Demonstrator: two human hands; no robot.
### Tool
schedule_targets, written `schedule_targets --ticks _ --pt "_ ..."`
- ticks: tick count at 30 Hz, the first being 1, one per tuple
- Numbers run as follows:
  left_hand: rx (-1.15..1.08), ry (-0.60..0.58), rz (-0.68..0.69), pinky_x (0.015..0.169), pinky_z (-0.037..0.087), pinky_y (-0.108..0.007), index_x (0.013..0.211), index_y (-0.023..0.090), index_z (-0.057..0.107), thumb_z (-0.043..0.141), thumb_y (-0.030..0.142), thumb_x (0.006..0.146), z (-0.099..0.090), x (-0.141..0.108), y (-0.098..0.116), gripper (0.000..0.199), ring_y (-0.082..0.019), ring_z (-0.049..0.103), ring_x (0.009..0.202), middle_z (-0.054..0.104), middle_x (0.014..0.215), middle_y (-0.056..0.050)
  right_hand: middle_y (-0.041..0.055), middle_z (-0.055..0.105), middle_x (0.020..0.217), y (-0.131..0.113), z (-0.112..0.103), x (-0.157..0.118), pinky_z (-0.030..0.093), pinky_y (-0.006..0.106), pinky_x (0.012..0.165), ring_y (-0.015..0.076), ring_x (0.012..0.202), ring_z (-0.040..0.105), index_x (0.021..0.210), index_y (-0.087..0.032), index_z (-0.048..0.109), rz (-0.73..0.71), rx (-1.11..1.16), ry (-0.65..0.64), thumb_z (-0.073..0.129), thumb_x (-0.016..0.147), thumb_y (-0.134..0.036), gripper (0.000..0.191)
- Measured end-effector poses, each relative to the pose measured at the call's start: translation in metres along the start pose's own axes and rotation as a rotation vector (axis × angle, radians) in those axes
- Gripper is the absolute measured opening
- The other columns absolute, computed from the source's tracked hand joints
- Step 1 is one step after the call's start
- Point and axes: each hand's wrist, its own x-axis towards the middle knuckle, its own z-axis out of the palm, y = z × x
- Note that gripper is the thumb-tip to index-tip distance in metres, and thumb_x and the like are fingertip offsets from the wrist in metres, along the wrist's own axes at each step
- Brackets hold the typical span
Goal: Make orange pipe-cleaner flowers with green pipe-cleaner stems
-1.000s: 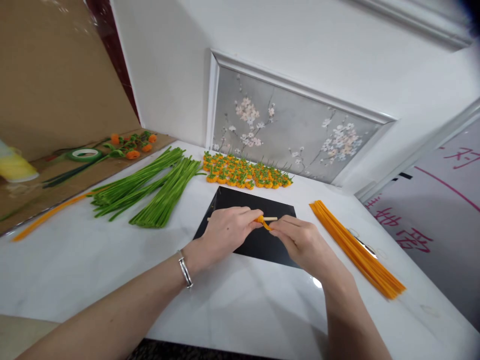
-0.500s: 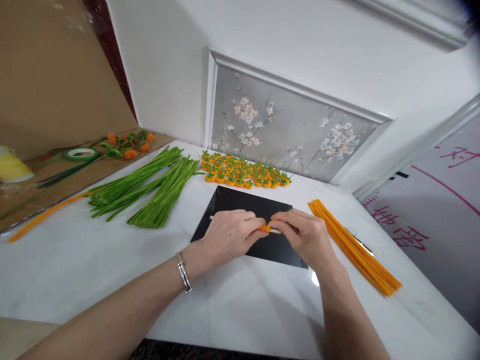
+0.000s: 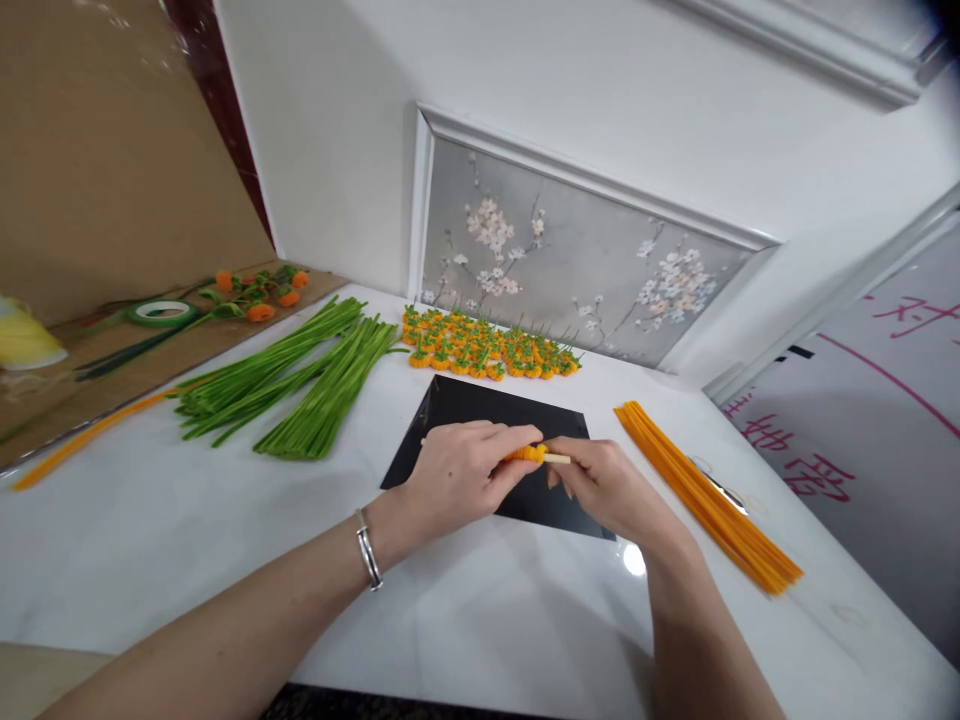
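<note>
A thin pale stick (image 3: 559, 459) with an orange fuzzy strip (image 3: 531, 454) coiled round it is held above the black mat (image 3: 465, 400). My left hand (image 3: 469, 470) is closed round the stick and the coil, covering most of their length. At the coil's right end, the fingers of my right hand (image 3: 592, 480) are pinched together behind the stick, and what lies between their tips is partly hidden. The stick's bare end sticks out to the right.
Green fuzzy stems (image 3: 315, 400) lie left on the white table (image 3: 187, 560), with small orange-and-green pieces (image 3: 480, 345) at the back. Orange stems (image 3: 705, 500) and scissors (image 3: 727, 493) lie right. Green tape (image 3: 161, 313) and orange flowers (image 3: 260, 312) rest on cardboard at the far left.
My right hand has shifted its fingers down and behind the stick, so more of the coil and the bare end show. My left hand stays around the stick.
</note>
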Motion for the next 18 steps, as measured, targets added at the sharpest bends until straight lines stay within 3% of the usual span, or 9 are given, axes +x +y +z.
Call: schedule_targets --ticks 9,18 --pt "0.025 -0.026 -0.072 0.058 0.039 -0.023 0.106 0.025 0.064 0.046 0.028 0.095 0.0 0.0005 -0.0038 0.022 -0.012 0.06 0.069 0.066 0.076 0.003 -0.0022 0.057 0.065 -0.0024 0.0081 -0.0025 0.036 0.023 0.055 0.0116 0.057 0.051 0.072 -0.02 0.053 -0.105 -0.206 -0.008 0.041 0.093 -0.014 0.025" --pt "0.111 -0.019 -0.096 0.053 0.035 -0.024 0.103 0.025 0.064 0.045 0.031 0.095 0.0039 0.0002 -0.0079 0.022 -0.012 0.059 0.065 0.064 0.072 0.003 0.0027 0.061 0.065 -0.0102 0.0084 -0.0053 0.035 0.026 0.056 0.0137 0.058 0.054 0.073 -0.018 0.058 -0.167 -0.426 0.123 0.041 0.096 -0.023 0.029"
